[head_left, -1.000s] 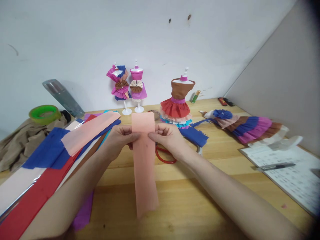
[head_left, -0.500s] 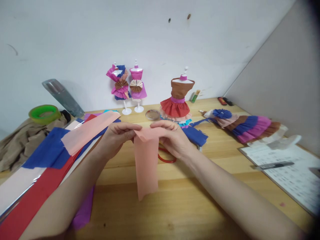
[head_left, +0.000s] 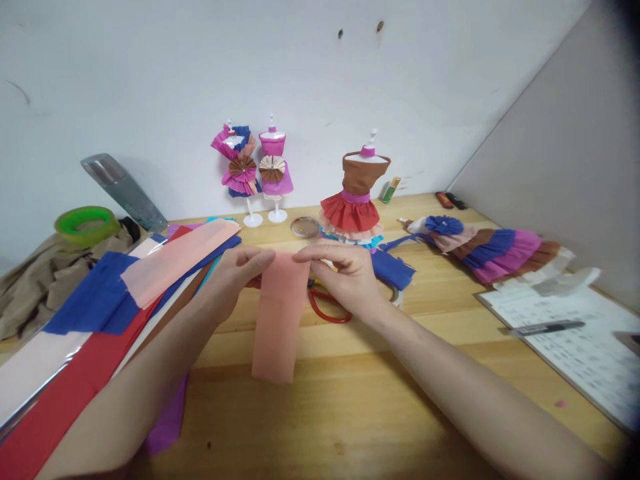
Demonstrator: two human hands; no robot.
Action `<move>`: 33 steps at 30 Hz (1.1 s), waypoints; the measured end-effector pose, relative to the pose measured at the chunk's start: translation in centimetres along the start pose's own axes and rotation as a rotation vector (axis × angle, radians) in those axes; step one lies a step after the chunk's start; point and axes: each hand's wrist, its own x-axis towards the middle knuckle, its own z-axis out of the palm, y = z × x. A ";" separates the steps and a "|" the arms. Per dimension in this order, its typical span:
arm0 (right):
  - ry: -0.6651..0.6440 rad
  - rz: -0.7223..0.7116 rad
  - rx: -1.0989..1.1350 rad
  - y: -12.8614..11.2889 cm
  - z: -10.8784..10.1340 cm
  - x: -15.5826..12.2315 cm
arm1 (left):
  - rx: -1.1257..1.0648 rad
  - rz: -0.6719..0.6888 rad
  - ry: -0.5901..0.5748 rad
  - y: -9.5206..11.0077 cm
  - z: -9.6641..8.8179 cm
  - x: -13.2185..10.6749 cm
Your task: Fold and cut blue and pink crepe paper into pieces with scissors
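My left hand (head_left: 235, 277) and my right hand (head_left: 343, 273) pinch the top edge of a salmon-pink crepe paper strip (head_left: 277, 320) above the wooden table (head_left: 380, 393). The strip is folded over at the top and hangs down between my hands, its lower end near the tabletop. Red-handled scissors (head_left: 325, 308) lie on the table just behind my right hand, partly hidden by it.
Sheets of blue, red, white and pink crepe paper (head_left: 115, 300) lie stacked at the left. Three small mannequins in paper dresses (head_left: 356, 197) stand by the wall; another paper dress (head_left: 487, 250) lies at the right. A printed sheet with a pen (head_left: 545, 327) sits at the right edge.
The upper part of the pink strip has been folded down toward me, so the hanging piece is shorter. Both hands have stayed at its top edge and drifted slightly left.
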 end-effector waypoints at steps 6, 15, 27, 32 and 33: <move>0.015 0.084 0.004 0.0 0.0 -0.1 | 0.064 -0.021 0.039 0.2 0.3 -0.2; -0.053 0.392 0.115 0.5 1.0 -0.1 | 0.048 -0.007 0.079 -0.4 0.4 0.1; -0.066 0.360 0.234 0.5 1.0 0.3 | 0.034 -0.086 0.052 -0.3 0.1 0.5; -0.063 0.426 0.198 1.2 1.3 0.0 | -0.017 -0.082 0.014 -0.5 -0.4 0.7; -0.047 0.422 0.189 1.3 1.3 0.0 | -0.003 -0.089 0.001 -0.4 -0.4 0.7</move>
